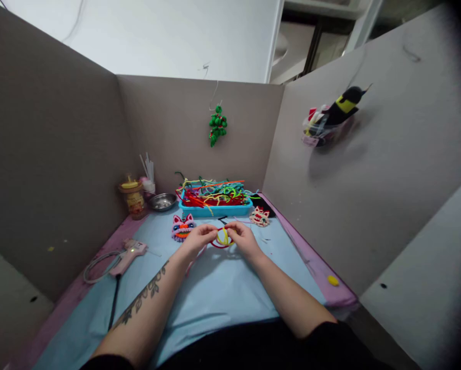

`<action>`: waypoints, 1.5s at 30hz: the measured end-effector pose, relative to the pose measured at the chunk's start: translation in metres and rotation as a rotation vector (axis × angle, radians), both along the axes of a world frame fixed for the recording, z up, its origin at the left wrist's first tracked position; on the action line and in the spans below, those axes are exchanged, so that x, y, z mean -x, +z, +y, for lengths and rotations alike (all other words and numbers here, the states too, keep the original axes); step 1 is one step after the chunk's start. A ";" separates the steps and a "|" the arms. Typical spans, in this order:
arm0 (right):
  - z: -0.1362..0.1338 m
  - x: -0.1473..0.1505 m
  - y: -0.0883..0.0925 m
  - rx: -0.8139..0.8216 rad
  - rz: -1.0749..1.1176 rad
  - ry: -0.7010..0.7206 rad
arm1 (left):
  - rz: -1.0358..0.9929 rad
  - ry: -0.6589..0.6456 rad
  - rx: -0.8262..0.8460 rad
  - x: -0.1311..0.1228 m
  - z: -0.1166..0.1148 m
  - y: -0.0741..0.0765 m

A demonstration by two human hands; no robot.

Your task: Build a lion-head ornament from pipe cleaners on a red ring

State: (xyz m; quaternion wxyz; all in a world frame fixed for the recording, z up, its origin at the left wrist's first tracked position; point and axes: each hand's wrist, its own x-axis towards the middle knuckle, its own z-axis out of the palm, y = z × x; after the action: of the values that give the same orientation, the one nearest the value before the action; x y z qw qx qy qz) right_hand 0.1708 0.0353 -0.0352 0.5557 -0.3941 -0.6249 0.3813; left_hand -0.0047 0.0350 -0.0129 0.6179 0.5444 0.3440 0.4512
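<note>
Both my hands meet over the light blue mat (pixel 215 288). My left hand (pixel 197 239) and my right hand (pixel 243 237) are closed in pinches on a small loop of red and yellow pipe cleaners (pixel 223 239) held between them. A pink red-mouthed pipe cleaner figure (pixel 182 227) lies just left of my left hand. A white and red figure (pixel 260 217) lies beyond my right hand.
A blue tray (pixel 215 207) heaped with coloured pipe cleaners stands at the back. A pink glue gun (pixel 129 254) with its cord lies at left, near a metal bowl (pixel 163 201) and a jar (pixel 133 199). Cardboard walls enclose the desk; a green ornament (pixel 217 125) hangs on the back wall.
</note>
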 end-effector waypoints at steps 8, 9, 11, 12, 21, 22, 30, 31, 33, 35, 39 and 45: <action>-0.001 0.000 0.000 -0.036 -0.046 -0.034 | 0.183 0.070 -0.114 -0.002 -0.002 0.000; -0.001 0.000 -0.001 -0.035 -0.043 -0.035 | 0.171 0.060 -0.094 -0.002 -0.003 0.001; 0.000 0.000 -0.002 -0.034 -0.036 -0.034 | 0.134 0.042 -0.053 -0.004 -0.005 0.004; 0.000 0.001 -0.002 -0.034 -0.034 -0.034 | 0.118 0.034 -0.039 -0.004 -0.006 0.004; -0.001 0.001 -0.002 -0.055 -0.069 -0.041 | 0.160 0.067 -0.144 -0.003 0.003 -0.009; -0.002 0.001 -0.001 -0.060 -0.079 -0.046 | 0.169 0.066 -0.163 -0.003 0.003 -0.010; -0.007 0.004 -0.003 -0.208 -0.225 -0.087 | 0.103 0.086 -0.173 -0.007 0.004 -0.015; -0.008 0.004 -0.002 -0.264 -0.233 -0.121 | 0.075 0.118 -0.155 -0.007 0.004 -0.014; -0.011 0.003 0.001 -0.383 -0.287 -0.191 | 0.015 0.191 -0.115 -0.007 0.004 -0.013; -0.014 0.003 0.005 -0.465 -0.385 -0.242 | -0.035 0.252 -0.080 -0.008 0.004 -0.011; -0.020 0.007 0.009 -0.500 -0.518 -0.308 | -0.126 0.253 -0.016 -0.011 0.003 -0.012; -0.019 0.011 0.008 -0.512 -0.550 -0.345 | -0.296 0.145 0.153 -0.014 0.000 -0.013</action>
State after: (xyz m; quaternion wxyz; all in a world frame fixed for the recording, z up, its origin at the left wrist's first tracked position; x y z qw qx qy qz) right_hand 0.1598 0.0167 -0.0274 0.5039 -0.4295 -0.7495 -0.0047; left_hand 0.0095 0.0347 -0.0257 0.6673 0.3972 0.3208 0.5423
